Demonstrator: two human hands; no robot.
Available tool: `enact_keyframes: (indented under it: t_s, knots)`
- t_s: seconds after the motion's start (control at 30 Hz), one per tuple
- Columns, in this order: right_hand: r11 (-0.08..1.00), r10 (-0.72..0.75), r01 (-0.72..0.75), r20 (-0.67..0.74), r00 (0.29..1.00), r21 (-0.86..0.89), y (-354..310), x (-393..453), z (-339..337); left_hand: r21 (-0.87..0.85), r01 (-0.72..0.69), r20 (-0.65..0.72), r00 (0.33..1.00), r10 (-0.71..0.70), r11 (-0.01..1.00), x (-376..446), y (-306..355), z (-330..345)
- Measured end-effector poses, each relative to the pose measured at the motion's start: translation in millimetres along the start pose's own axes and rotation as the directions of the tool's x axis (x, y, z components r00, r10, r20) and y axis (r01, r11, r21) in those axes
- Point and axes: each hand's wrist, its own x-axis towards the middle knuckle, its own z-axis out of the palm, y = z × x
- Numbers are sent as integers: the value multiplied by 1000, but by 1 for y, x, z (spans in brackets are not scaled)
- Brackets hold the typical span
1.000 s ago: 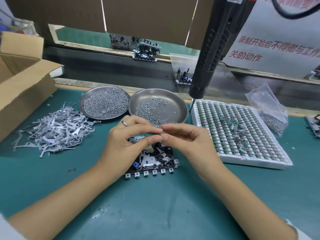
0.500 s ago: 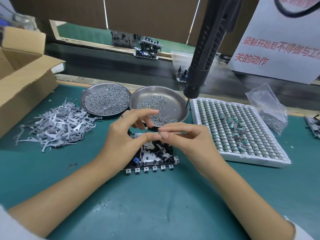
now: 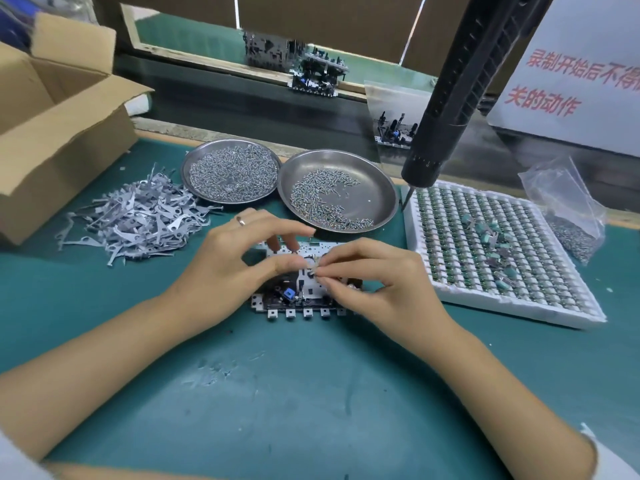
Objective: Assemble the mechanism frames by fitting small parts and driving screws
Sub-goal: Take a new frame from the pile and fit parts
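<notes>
A metal mechanism frame [image 3: 304, 299] with a blue part and a row of square tabs lies flat on the green mat, partly hidden under both hands. My right hand [image 3: 381, 285] pinches a small metal part [image 3: 314, 270] between thumb and forefinger just above the frame. My left hand [image 3: 235, 268] hovers over the frame's left half; its thumb tip is beside the small part, the other fingers arch over the frame's far edge. Whether the left thumb touches the part I cannot tell.
Two steel dishes of screws [image 3: 232, 171] [image 3: 337, 192] sit behind the frame. A heap of flat metal levers [image 3: 138, 220] lies left, beside a cardboard box [image 3: 52, 133]. A white tray of small green parts [image 3: 491, 251] is right. An electric screwdriver [image 3: 450, 98] hangs above.
Both hands have come down from above the frame to just over its surface, still meeting at the small part. The left fingers have spread open over the frame's far edge.
</notes>
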Motion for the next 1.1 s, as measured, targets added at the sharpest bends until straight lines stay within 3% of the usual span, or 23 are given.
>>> enact_keyframes:
  t_s: [0.23,1.1]
  knots:
    - [981,-121,134,96,988,-138,2,-5,7,-119,154,-95,982,-166,981,-4,6,-6]
    - [973,-152,171,128,980,-154,4,-6,8,-88,134,31,991,-132,987,-8,11,1]
